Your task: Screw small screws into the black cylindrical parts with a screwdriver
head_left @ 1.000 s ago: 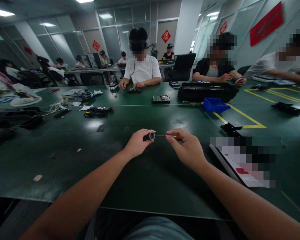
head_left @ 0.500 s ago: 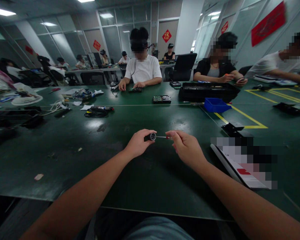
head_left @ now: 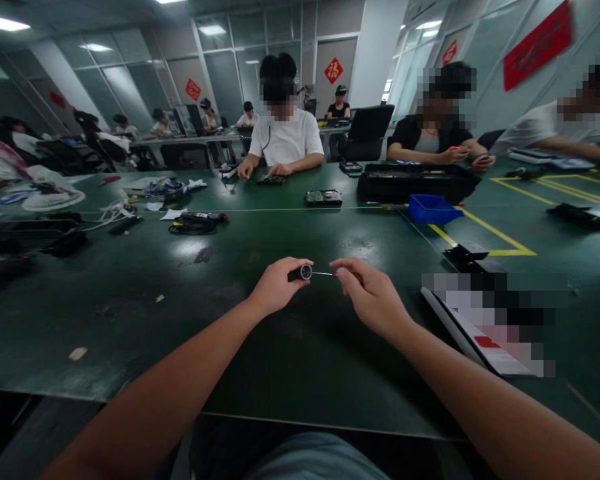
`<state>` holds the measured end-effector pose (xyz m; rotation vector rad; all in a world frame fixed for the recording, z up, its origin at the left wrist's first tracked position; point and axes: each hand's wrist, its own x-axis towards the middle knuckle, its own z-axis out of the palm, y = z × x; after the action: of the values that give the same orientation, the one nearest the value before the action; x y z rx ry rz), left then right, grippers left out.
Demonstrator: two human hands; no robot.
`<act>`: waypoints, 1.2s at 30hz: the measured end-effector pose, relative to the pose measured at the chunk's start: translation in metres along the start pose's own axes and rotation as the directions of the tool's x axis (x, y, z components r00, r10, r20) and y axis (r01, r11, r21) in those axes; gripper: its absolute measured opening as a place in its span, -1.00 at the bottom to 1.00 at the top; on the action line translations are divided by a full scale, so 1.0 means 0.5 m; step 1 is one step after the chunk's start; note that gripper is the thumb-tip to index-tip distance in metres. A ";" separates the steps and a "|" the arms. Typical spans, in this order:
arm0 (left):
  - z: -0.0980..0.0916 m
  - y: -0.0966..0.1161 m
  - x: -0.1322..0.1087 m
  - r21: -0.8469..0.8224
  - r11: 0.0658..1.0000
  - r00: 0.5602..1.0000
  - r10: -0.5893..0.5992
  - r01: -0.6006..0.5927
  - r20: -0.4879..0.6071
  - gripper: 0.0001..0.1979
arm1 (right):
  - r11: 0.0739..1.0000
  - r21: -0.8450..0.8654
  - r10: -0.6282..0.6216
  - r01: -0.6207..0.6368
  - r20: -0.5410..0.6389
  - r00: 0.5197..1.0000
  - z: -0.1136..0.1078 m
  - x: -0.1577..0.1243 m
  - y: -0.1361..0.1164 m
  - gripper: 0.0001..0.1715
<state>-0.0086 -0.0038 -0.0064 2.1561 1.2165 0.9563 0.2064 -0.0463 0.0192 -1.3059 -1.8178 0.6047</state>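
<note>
My left hand (head_left: 276,288) is closed around a small black cylinder (head_left: 296,273), whose round, silvery open end faces me and slightly right. My right hand (head_left: 373,293) grips a screwdriver (head_left: 324,274) by its red handle, which the fingers mostly hide. The thin metal shaft points left and its tip meets the cylinder's end; whether it sits inside or only touches the rim, I cannot tell. Both hands are held above the green table (head_left: 290,360), near its front edge.
To the right lies a white flat item (head_left: 505,357), partly blurred out, by black bent parts (head_left: 467,257). Farther off are a blue bin (head_left: 433,209), a long black tray (head_left: 415,181), a circuit-board device (head_left: 323,197) and a coiled black cable (head_left: 195,225). Several people sit around.
My right fingers have shifted on the screwdriver's handle, the index finger now stretched a little farther left. The left hand and the cylinder stay in place.
</note>
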 end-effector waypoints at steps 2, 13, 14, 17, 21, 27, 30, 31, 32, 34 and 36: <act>0.001 0.000 -0.001 0.002 1.000 1.000 0.008 -0.008 0.007 -0.66 | 1.000 -0.003 -0.001 0.001 -0.013 1.000 0.001 0.001 0.005 -0.56; -0.003 0.000 0.001 0.009 1.000 1.000 -0.012 0.012 -0.004 -0.64 | 1.000 0.021 0.003 -0.004 0.021 1.000 0.000 -0.002 0.004 -0.65; -0.004 0.002 0.001 0.008 1.000 1.000 -0.013 0.013 0.001 -0.64 | 0.999 0.045 0.010 -0.011 0.015 1.000 0.002 -0.003 0.005 -0.64; -0.003 0.008 0.000 0.007 1.000 0.999 -0.009 0.009 0.034 -0.66 | 0.989 0.143 0.046 -0.035 -0.077 0.996 0.007 -0.003 0.011 -0.69; 0.001 0.011 -0.002 0.021 1.000 0.999 0.013 -0.014 0.049 -0.64 | 0.958 0.286 0.089 -0.033 -0.185 0.979 0.012 0.004 0.014 -0.73; 0.000 0.005 0.005 0.012 0.998 0.997 0.061 -0.060 -0.057 -0.61 | 0.730 0.676 0.271 -0.101 -0.150 0.951 0.029 0.019 0.022 -0.65; -0.012 0.005 0.011 0.055 0.987 0.986 0.153 -0.150 -0.068 -0.61 | 0.493 0.853 0.373 -0.171 -0.030 0.927 0.036 0.028 0.033 -0.67; -0.017 0.004 0.013 0.089 0.982 0.984 0.173 -0.168 -0.045 -0.62 | 0.445 0.873 0.398 -0.199 0.006 0.917 0.037 0.031 0.037 -0.68; -0.020 0.003 0.014 0.124 0.977 0.984 0.179 -0.175 -0.021 -0.62 | 0.420 0.880 0.421 -0.223 0.029 0.907 0.038 0.033 0.041 -0.70; -0.024 -0.002 0.016 0.176 0.971 0.987 0.161 -0.161 0.018 -0.62 | 0.460 0.857 0.457 -0.231 -0.005 0.889 0.038 0.035 0.049 -0.71; -0.023 -0.008 0.016 0.195 0.971 0.991 0.130 -0.136 0.041 -0.62 | 0.558 0.803 0.454 -0.209 -0.085 0.887 0.039 0.034 0.054 -0.71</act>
<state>-0.0167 0.0058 0.0008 2.4246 1.2102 0.8884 0.2029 -0.0193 -0.0064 -1.0278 -0.8431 1.1916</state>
